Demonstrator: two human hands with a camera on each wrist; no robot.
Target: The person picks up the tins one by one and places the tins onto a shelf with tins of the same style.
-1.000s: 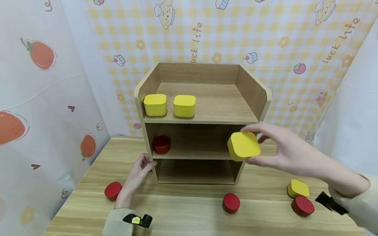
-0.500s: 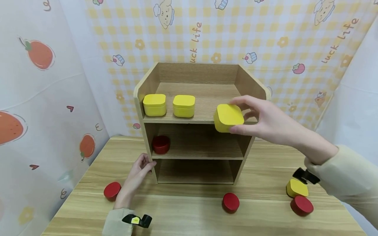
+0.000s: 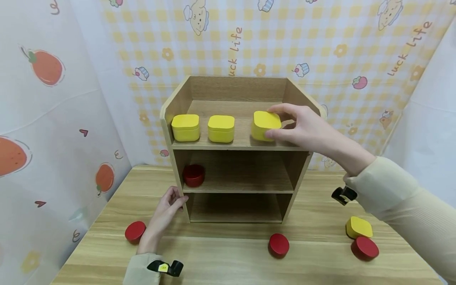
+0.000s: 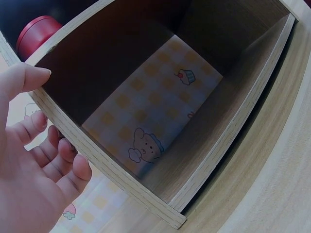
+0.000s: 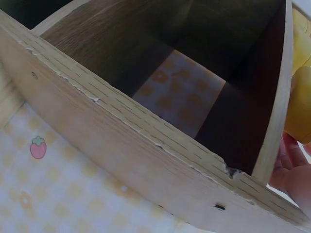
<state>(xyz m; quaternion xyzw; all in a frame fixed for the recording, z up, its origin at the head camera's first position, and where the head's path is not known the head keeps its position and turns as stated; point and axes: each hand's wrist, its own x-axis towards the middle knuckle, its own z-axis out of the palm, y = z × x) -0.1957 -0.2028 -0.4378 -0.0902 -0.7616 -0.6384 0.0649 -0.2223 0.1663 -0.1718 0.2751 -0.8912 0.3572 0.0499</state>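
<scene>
My right hand [image 3: 306,128] pinches a yellow box [image 3: 265,126] between thumb and fingers at the top board of the wooden shelf [image 3: 233,147], right of two other yellow boxes [image 3: 185,128] [image 3: 221,129]. Whether its base touches the board I cannot tell. In the right wrist view the hand [image 5: 297,170] and the yellow box [image 5: 300,104] show at the right edge. My left hand [image 3: 164,209] grips the shelf's left side panel low down; in the left wrist view the thumb of that hand [image 4: 34,165] lies over the panel's front edge, with the fingers outside.
A red round box [image 3: 194,175] stands at the left of the middle compartment. On the table [image 3: 221,269] lie red round boxes at the left [image 3: 135,232], the front [image 3: 278,245] and the right [image 3: 365,248], the last beside a yellow box [image 3: 358,227]. Patterned cloth hangs behind.
My right hand has carried the yellow box up and to the left, from in front of the middle compartment's right side to the top board. My left hand has stayed on the side panel.
</scene>
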